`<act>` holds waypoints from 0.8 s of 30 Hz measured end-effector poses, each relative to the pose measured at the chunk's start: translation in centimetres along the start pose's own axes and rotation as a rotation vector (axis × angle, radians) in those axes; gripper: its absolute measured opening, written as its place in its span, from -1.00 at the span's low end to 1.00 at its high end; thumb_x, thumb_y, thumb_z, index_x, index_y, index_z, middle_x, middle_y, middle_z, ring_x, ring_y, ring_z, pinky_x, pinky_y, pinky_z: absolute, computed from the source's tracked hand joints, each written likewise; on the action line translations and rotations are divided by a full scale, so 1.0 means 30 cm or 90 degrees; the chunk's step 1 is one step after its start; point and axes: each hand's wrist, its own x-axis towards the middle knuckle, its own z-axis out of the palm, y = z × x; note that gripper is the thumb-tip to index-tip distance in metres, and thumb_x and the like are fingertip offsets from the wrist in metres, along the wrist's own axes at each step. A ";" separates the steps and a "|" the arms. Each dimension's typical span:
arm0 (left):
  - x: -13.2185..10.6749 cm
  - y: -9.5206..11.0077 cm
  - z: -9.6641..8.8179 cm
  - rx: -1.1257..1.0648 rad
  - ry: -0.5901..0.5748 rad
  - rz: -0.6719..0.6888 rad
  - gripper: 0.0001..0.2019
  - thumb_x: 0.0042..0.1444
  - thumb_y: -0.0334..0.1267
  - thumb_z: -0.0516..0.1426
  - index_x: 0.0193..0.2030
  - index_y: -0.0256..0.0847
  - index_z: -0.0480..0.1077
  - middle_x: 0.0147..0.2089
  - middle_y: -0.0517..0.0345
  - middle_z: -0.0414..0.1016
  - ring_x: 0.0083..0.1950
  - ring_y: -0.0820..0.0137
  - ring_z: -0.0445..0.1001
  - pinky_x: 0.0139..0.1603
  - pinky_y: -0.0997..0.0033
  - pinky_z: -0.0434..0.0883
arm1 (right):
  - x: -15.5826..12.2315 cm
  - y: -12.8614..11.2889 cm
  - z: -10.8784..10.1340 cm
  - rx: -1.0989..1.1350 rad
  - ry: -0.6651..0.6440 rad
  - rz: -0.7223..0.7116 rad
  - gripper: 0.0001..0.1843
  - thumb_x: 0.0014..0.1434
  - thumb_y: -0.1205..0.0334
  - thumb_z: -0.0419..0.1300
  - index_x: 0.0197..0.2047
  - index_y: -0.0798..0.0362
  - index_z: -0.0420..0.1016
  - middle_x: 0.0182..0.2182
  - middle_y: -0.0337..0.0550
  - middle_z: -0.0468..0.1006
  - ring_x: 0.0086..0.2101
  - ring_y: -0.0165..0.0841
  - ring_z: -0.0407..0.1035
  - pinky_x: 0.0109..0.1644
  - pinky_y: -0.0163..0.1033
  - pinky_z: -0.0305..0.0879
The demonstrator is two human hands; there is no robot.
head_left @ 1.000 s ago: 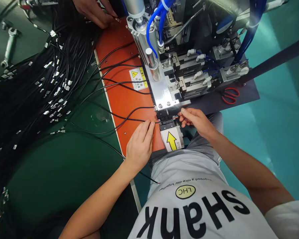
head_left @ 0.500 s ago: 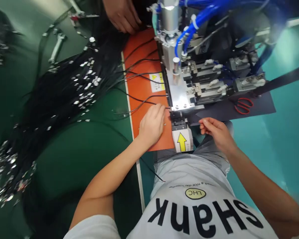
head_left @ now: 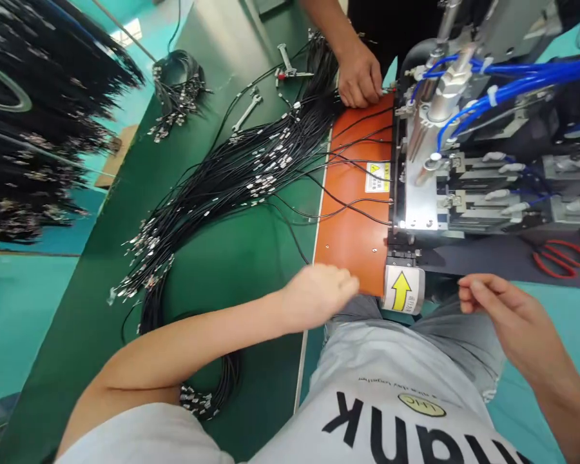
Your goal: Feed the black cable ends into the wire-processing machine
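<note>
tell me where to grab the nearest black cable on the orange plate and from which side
Pinch the black cable on its stretch lying flat on the orange plate, just short of where it enters the machine. Come from above on the plate side, likely with the left hand: the machine walls off the other side, and farther along it crosses another cable.

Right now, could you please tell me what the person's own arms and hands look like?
Both the left hand and the right hand are bare: no gloves, rings or watch show. The forearms are uncovered too. A short white sleeve covers the left upper arm, part of a white T-shirt with black lettering and a small yellow oval badge.
</note>
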 end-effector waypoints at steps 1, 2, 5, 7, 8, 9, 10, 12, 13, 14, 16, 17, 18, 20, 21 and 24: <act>0.040 -0.015 -0.031 -0.001 0.070 -0.049 -0.82 0.31 -0.34 -0.03 -0.13 -0.25 0.39 -0.34 0.09 0.47 -0.35 0.36 0.41 -0.36 0.35 0.27 | -0.020 -0.027 0.014 -0.001 -0.033 0.004 -0.72 0.21 -0.05 0.23 -0.15 -0.06 0.58 -0.36 -0.12 0.58 -0.41 -0.31 0.47 -0.28 -0.18 0.45; 0.077 -0.024 -0.054 -0.017 0.129 -0.079 -0.80 0.34 -0.32 -0.05 -0.11 -0.26 0.38 -0.33 0.10 0.47 -0.33 0.36 0.41 -0.33 0.37 0.28 | -0.039 -0.054 0.030 0.000 -0.058 -0.004 -0.74 0.22 -0.02 0.24 -0.12 -0.06 0.55 -0.35 -0.14 0.57 -0.39 -0.32 0.47 -0.26 -0.19 0.44; 0.152 -0.015 -0.051 -0.093 0.207 -0.090 -0.80 0.36 -0.32 -0.05 -0.10 -0.27 0.38 -0.37 0.13 0.43 -0.35 0.40 0.38 -0.31 0.40 0.28 | -0.071 -0.119 0.086 -0.003 -0.113 -0.104 -0.72 0.21 0.11 0.26 -0.01 -0.06 0.51 -0.26 -0.15 0.58 -0.31 -0.33 0.48 -0.22 -0.21 0.43; 0.175 0.005 -0.004 -0.121 0.205 -0.085 -0.82 0.34 -0.33 -0.02 -0.10 -0.27 0.39 -0.38 0.14 0.41 -0.37 0.41 0.36 -0.32 0.41 0.26 | -0.067 -0.141 0.123 0.011 -0.121 -0.165 -0.60 0.16 0.22 0.30 0.08 -0.07 0.46 -0.21 -0.17 0.59 -0.30 -0.35 0.47 -0.17 -0.20 0.41; 0.182 0.015 0.022 -0.125 0.202 -0.086 -0.83 0.34 -0.33 -0.02 -0.10 -0.27 0.39 -0.39 0.14 0.40 -0.38 0.40 0.35 -0.32 0.40 0.25 | -0.060 -0.146 0.139 0.030 -0.127 -0.175 -0.57 0.14 0.26 0.32 0.09 -0.07 0.46 -0.21 -0.18 0.59 -0.31 -0.36 0.47 -0.20 -0.22 0.41; 0.188 0.025 0.045 -0.124 0.198 -0.087 -0.83 0.34 -0.33 -0.01 -0.11 -0.27 0.40 -0.39 0.14 0.39 -0.39 0.40 0.33 -0.33 0.39 0.24 | -0.053 -0.147 0.152 0.046 -0.127 -0.175 -0.59 0.13 0.27 0.32 0.07 -0.06 0.47 -0.23 -0.19 0.60 -0.32 -0.37 0.47 -0.21 -0.23 0.41; 0.192 0.034 0.062 -0.120 0.194 -0.089 -0.83 0.33 -0.33 -0.01 -0.11 -0.26 0.40 -0.40 0.14 0.39 -0.39 0.39 0.32 -0.33 0.38 0.23 | -0.047 -0.147 0.162 0.059 -0.121 -0.170 -0.65 0.14 0.28 0.31 0.01 -0.05 0.50 -0.26 -0.20 0.60 -0.33 -0.37 0.46 -0.23 -0.23 0.40; 0.204 0.055 0.077 -0.107 0.188 -0.092 -0.83 0.33 -0.32 0.00 -0.10 -0.26 0.39 -0.38 0.12 0.40 -0.37 0.37 0.32 -0.32 0.36 0.22 | -0.037 -0.141 0.176 0.073 -0.106 -0.157 -0.83 0.17 0.26 0.29 -0.13 -0.03 0.55 -0.32 -0.21 0.60 -0.35 -0.38 0.47 -0.26 -0.24 0.40; 0.211 0.065 0.076 -0.102 0.185 -0.092 -0.83 0.32 -0.30 0.01 -0.07 -0.26 0.39 -0.35 0.10 0.41 -0.34 0.35 0.33 -0.31 0.34 0.21 | -0.034 -0.139 0.180 0.074 -0.101 -0.154 -0.90 0.19 0.25 0.28 -0.19 -0.02 0.55 -0.35 -0.22 0.60 -0.36 -0.38 0.47 -0.27 -0.23 0.40; 0.220 0.076 0.070 -0.103 0.183 -0.090 -0.82 0.32 -0.28 0.02 -0.03 -0.27 0.37 -0.32 0.07 0.43 -0.32 0.33 0.34 -0.30 0.32 0.21 | -0.032 -0.137 0.182 0.071 -0.101 -0.156 -0.94 0.21 0.24 0.27 -0.22 -0.01 0.55 -0.37 -0.23 0.59 -0.38 -0.38 0.46 -0.28 -0.23 0.39; 0.241 0.096 0.051 -0.132 0.165 -0.078 -0.79 0.32 -0.24 0.03 0.00 -0.28 0.35 -0.28 0.04 0.45 -0.27 0.29 0.36 -0.28 0.30 0.23 | -0.029 -0.137 0.179 0.056 -0.104 -0.188 -0.96 0.21 0.26 0.27 -0.25 -0.02 0.56 -0.39 -0.24 0.58 -0.40 -0.40 0.43 -0.30 -0.23 0.38; 0.251 0.103 0.040 -0.166 0.145 -0.069 -0.79 0.33 -0.23 0.02 -0.01 -0.28 0.35 -0.27 0.04 0.45 -0.25 0.29 0.37 -0.26 0.30 0.25 | -0.027 -0.138 0.175 0.043 -0.096 -0.221 -0.96 0.21 0.28 0.27 -0.26 -0.02 0.57 -0.38 -0.24 0.57 -0.39 -0.40 0.42 -0.30 -0.24 0.36; 0.260 0.109 0.029 -0.214 0.119 -0.060 -0.80 0.34 -0.24 -0.01 -0.02 -0.27 0.34 -0.26 0.04 0.45 -0.24 0.30 0.38 -0.25 0.30 0.27 | -0.026 -0.139 0.170 0.027 -0.082 -0.260 -0.94 0.21 0.31 0.26 -0.27 -0.03 0.58 -0.36 -0.22 0.57 -0.37 -0.39 0.42 -0.30 -0.24 0.36; 0.273 0.112 0.012 -0.328 0.065 -0.049 -0.80 0.37 -0.30 -0.07 -0.04 -0.24 0.35 -0.25 0.07 0.46 -0.24 0.35 0.41 -0.24 0.36 0.31 | -0.024 -0.140 0.154 -0.002 -0.047 -0.335 -0.89 0.20 0.34 0.26 -0.25 -0.05 0.61 -0.29 -0.19 0.55 -0.30 -0.37 0.42 -0.27 -0.23 0.35; 0.277 0.111 0.009 -0.380 0.050 -0.053 -0.79 0.38 -0.32 -0.09 -0.04 -0.22 0.35 -0.25 0.09 0.47 -0.25 0.39 0.42 -0.25 0.39 0.33 | -0.024 -0.138 0.143 -0.007 -0.030 -0.354 -0.88 0.19 0.35 0.28 -0.24 -0.06 0.61 -0.27 -0.19 0.54 -0.29 -0.37 0.42 -0.25 -0.22 0.35; 0.280 0.104 0.020 -0.449 0.088 -0.084 -0.81 0.37 -0.33 -0.05 -0.03 -0.20 0.36 -0.28 0.15 0.49 -0.32 0.46 0.44 -0.29 0.46 0.34 | -0.023 -0.129 0.108 0.031 0.011 -0.301 -0.88 0.16 0.32 0.32 -0.21 -0.06 0.60 -0.27 -0.20 0.52 -0.34 -0.40 0.39 -0.27 -0.22 0.33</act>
